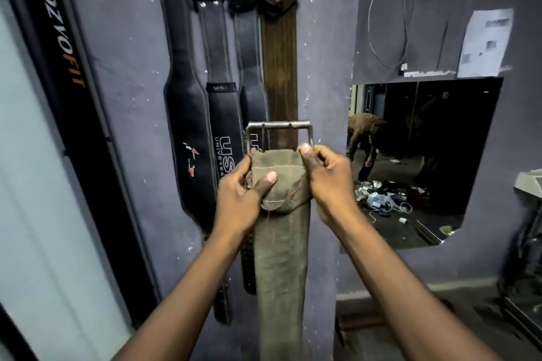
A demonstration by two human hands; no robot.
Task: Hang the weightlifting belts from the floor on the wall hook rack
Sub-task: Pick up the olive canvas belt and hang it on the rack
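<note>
Both hands raised at chest height, each clamped on 1 olive-green canvas belt (281,243). Left hand (240,199): thumb pressed flat on the front of the folded top end, fingers wrapped behind. Right hand (328,182): thumb tip at the upper right corner of the fold, beside the buckle, remaining fingers curled round the belt's right edge. Belt hangs straight down between the forearms and runs out of view at the bottom. Metal buckle (278,132): rectangular frame with 2 prongs, standing upright above the fold, in front of the hanging belts.

Behind, on the purple-grey wall (123,67), 4 belts hang side by side, tops out of view at the upper edge:
1. Black padded belt (187,114), leftmost, small red-and-white logo low down.
2. Black belt marked "USI UNIVERSAL" (224,126).
3. Black belt (249,73), lower part hidden behind the buckle and the left hand.
4. Brown stitched belt (280,67), rightmost, directly behind the buckle.

Left margin: black upright frame lettered "PROZVOFIT" (58,35).

Right of the belts: mirror (457,114) set in the wall, reflecting a bent-over person (363,138) and clutter on a dark floor. Above it, a loose white cable (378,23) and a paper notice (484,41), print illegible.
</note>
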